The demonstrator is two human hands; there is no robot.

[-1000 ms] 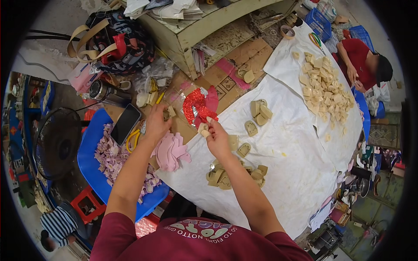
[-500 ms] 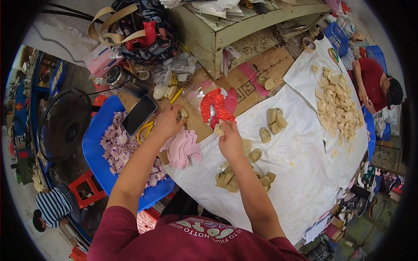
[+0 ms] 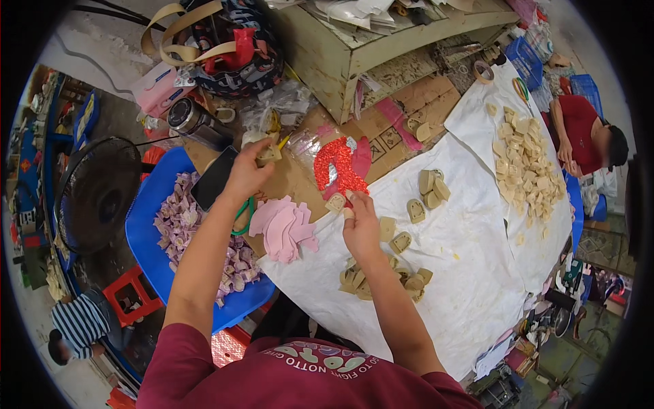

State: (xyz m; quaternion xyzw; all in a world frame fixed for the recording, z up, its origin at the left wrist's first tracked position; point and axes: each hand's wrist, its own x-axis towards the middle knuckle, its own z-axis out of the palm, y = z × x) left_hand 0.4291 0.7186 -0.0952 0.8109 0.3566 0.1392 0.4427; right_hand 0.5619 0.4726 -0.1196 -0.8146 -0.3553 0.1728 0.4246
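My left hand (image 3: 251, 174) reaches over the cardboard beside the dark phone, its fingers closed on a small beige piece (image 3: 270, 153). At the near edge of the red glittery strips (image 3: 334, 160), my right hand (image 3: 361, 221) pinches a small beige rounded piece (image 3: 334, 202) with little holes; its fingertips touch the strips. A stack of pink cut pieces (image 3: 283, 230) lies between my forearms. On the white cloth, several beige rounded pieces (image 3: 416, 210) lie loose, and a heap of them (image 3: 354, 281) is partly hidden by my right forearm.
A blue tub (image 3: 143, 228) of purple-and-white pieces stands at left, near the phone (image 3: 216, 178), green-handled scissors (image 3: 246, 217) and a flask (image 3: 197, 123). Many beige pieces (image 3: 524, 163) spread at right on the white cloth (image 3: 470, 286). A metal cabinet (image 3: 327, 61) stands behind; a co-worker (image 3: 579, 136) sits right.
My left hand has moved up and away from me with the beige piece, uncovering the green scissors handle and covering part of the phone. My right hand stays nearly in place; its beige piece shows more.
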